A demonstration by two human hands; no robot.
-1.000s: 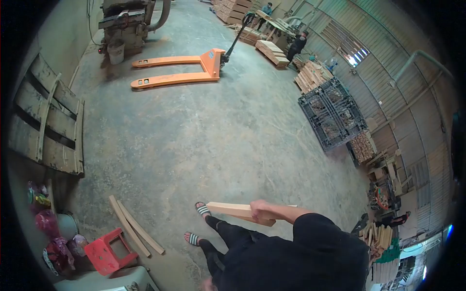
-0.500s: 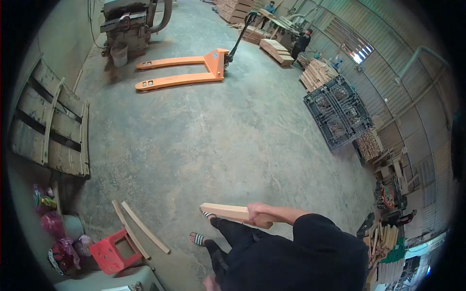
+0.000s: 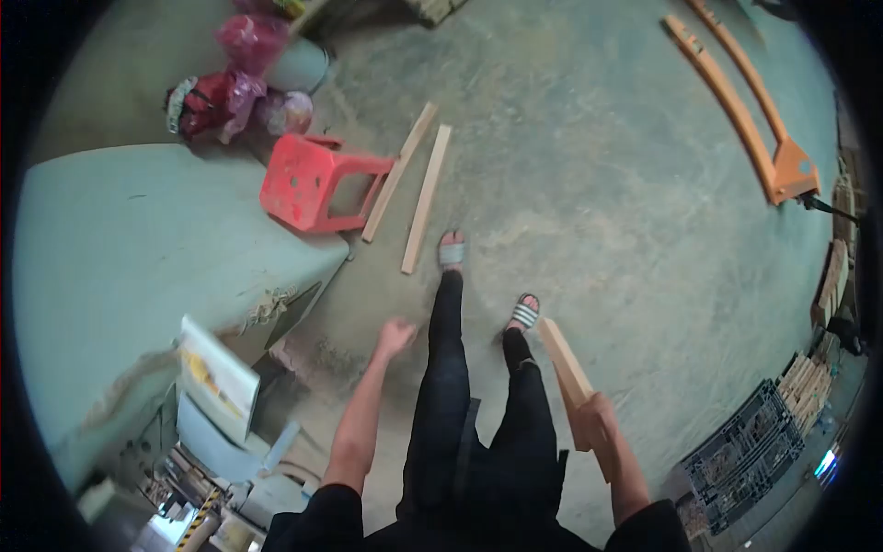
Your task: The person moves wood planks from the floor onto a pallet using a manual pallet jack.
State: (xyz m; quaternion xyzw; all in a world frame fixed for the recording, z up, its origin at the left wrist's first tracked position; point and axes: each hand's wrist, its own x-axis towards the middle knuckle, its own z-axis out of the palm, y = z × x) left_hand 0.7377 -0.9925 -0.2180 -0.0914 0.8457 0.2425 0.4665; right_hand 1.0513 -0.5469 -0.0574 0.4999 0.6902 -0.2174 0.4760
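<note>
My right hand (image 3: 596,419) is wrapped round a light wooden piece (image 3: 566,361) at the lower right, whose far end points toward my right foot. The wood runs on below the hand beside my forearm. My left hand (image 3: 397,338) hangs at the left of my legs with its fingers curled, over the floor; nothing shows in it. Two long wooden strips (image 3: 428,198) (image 3: 401,173) lie on the floor ahead, one of them against the legs of a red stool (image 3: 308,184).
A pale green machine cover (image 3: 156,239) fills the left side. Behind the stool are pink and red bags (image 3: 250,44) and a bucket (image 3: 299,66). An orange pallet jack (image 3: 736,110) stands at the upper right, and a black plastic pallet (image 3: 743,455) at the lower right.
The view has swung left and down toward the stool and machine. My left hand, at the bottom edge before, now shows fully. My right hand still holds the wood.
</note>
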